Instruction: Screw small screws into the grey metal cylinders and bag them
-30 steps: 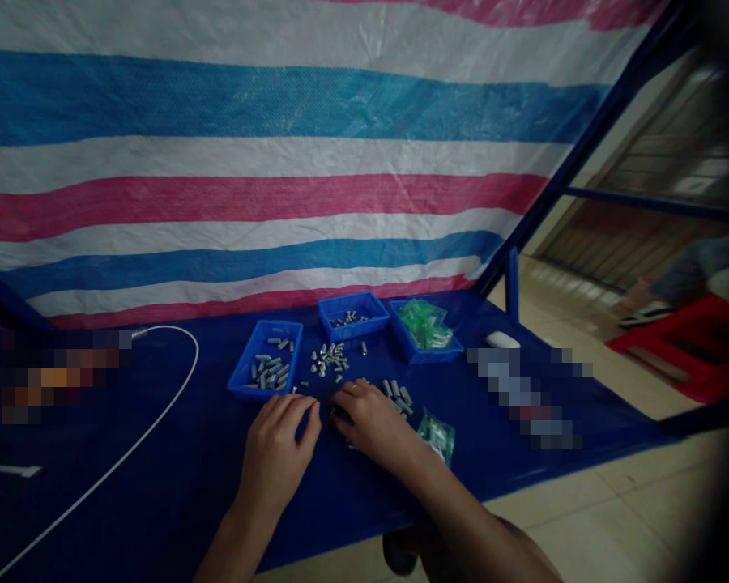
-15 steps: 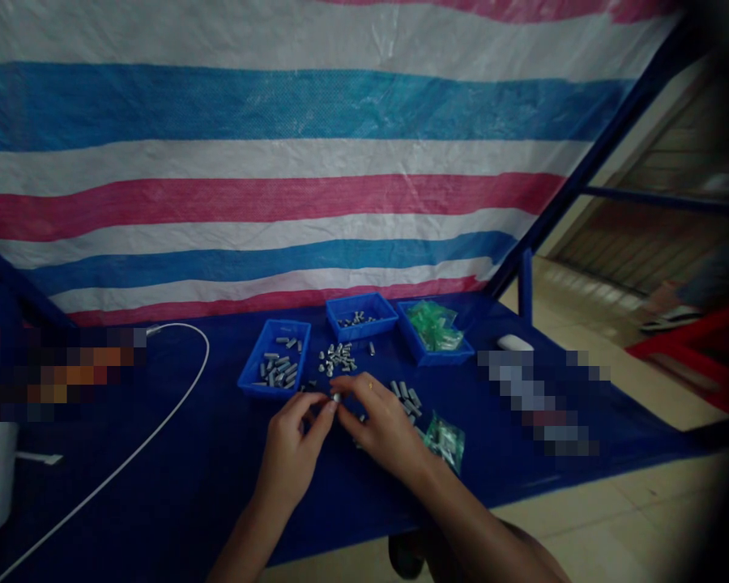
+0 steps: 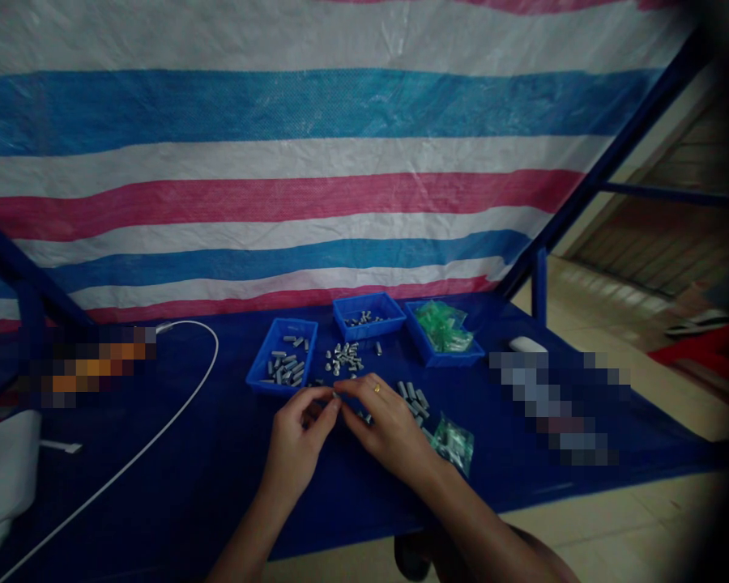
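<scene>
Both hands meet above the blue table, fingertips together. My left hand point(image 3: 296, 433) pinches a small metal part point(image 3: 335, 395) between thumb and forefinger; most of it is hidden. My right hand point(image 3: 392, 425), with a ring on one finger, closes its fingertips on the same part from the other side. Just beyond the fingers lies a loose pile of short metal screws point(image 3: 345, 356). Several grey metal cylinders point(image 3: 414, 398) lie beside my right hand, partly covered by it. A clear green-tinted bag point(image 3: 454, 444) of metal pieces rests by my right wrist.
Behind the hands stand a blue bin point(image 3: 281, 356) of metal cylinders, a blue bin point(image 3: 369, 317) of small screws, and a third holding green plastic bags point(image 3: 442, 325). A white cable point(image 3: 176, 421) curves across the left side. A white object point(image 3: 527, 345) lies at right.
The view has shifted slightly, so the bins appear a little further right. Both hands stay together at the small metal part, which shows less between the fingertips now.
</scene>
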`<state>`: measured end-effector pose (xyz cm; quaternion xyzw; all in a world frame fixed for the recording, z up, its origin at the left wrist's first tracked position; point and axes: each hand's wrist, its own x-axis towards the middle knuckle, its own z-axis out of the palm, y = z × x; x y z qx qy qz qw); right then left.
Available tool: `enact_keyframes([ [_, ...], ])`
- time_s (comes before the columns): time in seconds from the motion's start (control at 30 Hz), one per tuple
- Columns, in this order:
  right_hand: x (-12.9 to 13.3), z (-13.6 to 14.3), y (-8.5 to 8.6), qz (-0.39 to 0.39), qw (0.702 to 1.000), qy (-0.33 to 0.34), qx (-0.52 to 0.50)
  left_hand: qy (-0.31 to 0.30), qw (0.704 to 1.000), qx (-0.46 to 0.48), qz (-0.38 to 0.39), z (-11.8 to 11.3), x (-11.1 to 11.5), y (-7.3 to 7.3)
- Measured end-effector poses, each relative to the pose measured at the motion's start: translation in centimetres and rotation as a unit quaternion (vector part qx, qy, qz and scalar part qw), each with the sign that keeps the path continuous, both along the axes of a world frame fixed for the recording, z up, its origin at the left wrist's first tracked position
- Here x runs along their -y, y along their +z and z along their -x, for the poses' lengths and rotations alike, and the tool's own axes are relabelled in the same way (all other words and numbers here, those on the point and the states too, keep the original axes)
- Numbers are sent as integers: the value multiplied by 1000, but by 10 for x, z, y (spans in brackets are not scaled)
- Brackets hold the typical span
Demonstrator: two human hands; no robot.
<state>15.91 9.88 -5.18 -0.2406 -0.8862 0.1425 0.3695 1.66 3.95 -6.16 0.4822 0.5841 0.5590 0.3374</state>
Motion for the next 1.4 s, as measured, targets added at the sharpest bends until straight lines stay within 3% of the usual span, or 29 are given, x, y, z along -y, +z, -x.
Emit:
enact_keyframes([
  [0.3,-1,2,0,43,999,-19,-12,27,999,20,-8,7,-4,-6],
  [0.5,1,5,0,51,999,0,11,28,999,2,-19,6,-3,-1],
  [1.0,-2,2,-5,65,998,-4,1,-23,999,28,-26,5,-3,-5],
  [1.4,1,4,-2,45,998,-29,-17,-16,997,72,2,3,-4,-3],
])
